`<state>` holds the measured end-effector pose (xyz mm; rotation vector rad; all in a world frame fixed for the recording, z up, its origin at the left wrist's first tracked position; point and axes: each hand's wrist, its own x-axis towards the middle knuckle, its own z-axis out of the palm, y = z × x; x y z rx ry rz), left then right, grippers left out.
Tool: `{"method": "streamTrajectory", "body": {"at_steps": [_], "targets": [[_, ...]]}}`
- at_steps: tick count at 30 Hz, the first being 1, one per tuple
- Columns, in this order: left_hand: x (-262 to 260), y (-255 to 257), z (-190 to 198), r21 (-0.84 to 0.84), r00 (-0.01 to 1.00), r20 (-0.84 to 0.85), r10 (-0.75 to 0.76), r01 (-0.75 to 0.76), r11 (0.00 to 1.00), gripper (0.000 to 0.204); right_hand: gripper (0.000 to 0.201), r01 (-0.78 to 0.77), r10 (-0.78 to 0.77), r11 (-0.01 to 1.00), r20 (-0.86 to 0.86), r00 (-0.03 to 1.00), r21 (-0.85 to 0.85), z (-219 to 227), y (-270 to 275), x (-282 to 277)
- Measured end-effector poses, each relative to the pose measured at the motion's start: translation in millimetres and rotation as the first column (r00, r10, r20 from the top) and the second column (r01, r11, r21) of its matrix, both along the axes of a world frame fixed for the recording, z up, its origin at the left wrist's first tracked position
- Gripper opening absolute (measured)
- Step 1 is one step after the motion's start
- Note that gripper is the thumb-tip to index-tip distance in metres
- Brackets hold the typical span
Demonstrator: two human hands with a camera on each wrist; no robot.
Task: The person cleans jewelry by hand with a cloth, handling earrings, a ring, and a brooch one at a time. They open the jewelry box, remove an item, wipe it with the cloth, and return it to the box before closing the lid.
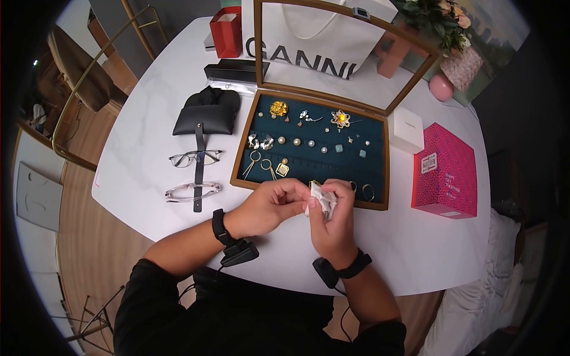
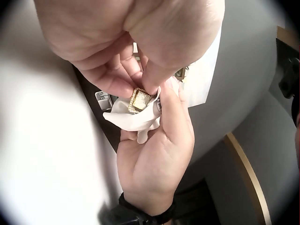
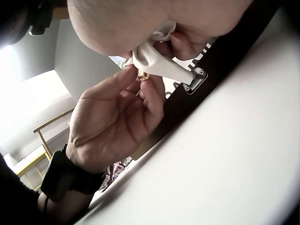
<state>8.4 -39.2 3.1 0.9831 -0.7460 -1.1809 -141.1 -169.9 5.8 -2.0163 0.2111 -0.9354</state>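
Over the front edge of a wooden jewelry case (image 1: 309,197), both hands meet at a small square gold earring (image 2: 140,100). My left hand (image 1: 264,204) pinches the earring between thumb and fingertips, which the right wrist view shows from below. A white cloth (image 1: 323,202) is bunched in my right hand (image 1: 335,228), its thumb pressing the folds. In the left wrist view the cloth lies right against the earring, and loose corners hang below the fingers. A similar square gold earring (image 1: 282,170) lies on the case's dark green lining.
Rows of earrings, pearl studs (image 1: 297,142) and brooches fill the case, whose glass lid (image 1: 344,53) stands raised. Two pairs of glasses (image 1: 196,158) and a black pouch (image 1: 205,118) lie left. A pink box (image 1: 445,172) and a white box (image 1: 406,129) stand right.
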Motion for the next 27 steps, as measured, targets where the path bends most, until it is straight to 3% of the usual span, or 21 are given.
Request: {"method": "streamTrajectory", "body": {"at_steps": [6,9,15,16,18,19,22,26,27], "targets": [[0,0,1,-0.001,0.997,0.003,0.076,-0.076,0.997,0.016,0.039,-0.029,0.029,1.000,0.016,0.999,0.002,7,-3,0],[-7,3,0,0.042,0.983,0.164,0.082,-0.090,0.995,0.017,0.039,-0.038,0.039,0.999,0.021,0.999,-0.025,4,-5,1],[-9,3,4,0.031,0.979,0.200,0.050,-0.057,0.998,0.017,0.035,-0.015,0.015,1.000,0.020,1.000,0.010,4,-3,1],[-6,3,6,0.016,0.951,0.298,0.086,-0.095,0.995,0.017,0.034,0.002,-0.003,1.000,0.027,1.000,0.022,4,-4,0],[3,2,12,-0.028,0.862,0.483,0.155,-0.162,0.986,0.016,0.033,0.034,-0.035,0.999,0.033,0.999,0.034,3,-7,0],[4,3,32,-0.019,0.733,0.646,0.212,-0.262,0.965,0.014,0.032,0.050,-0.051,0.998,0.035,0.998,0.037,2,-10,0],[15,-2,36,-0.175,0.371,0.878,0.302,-0.338,0.925,0.016,0.032,0.071,-0.074,0.994,0.034,0.997,0.080,-1,-14,1],[19,-7,31,-0.197,0.211,0.939,0.271,-0.315,0.928,0.021,0.031,0.038,-0.041,0.984,0.012,0.999,0.173,1,-12,1],[19,-8,30,-0.193,0.209,0.941,0.266,-0.315,0.929,0.020,0.031,0.031,-0.034,0.985,0.016,0.999,0.169,2,-11,1]]}}
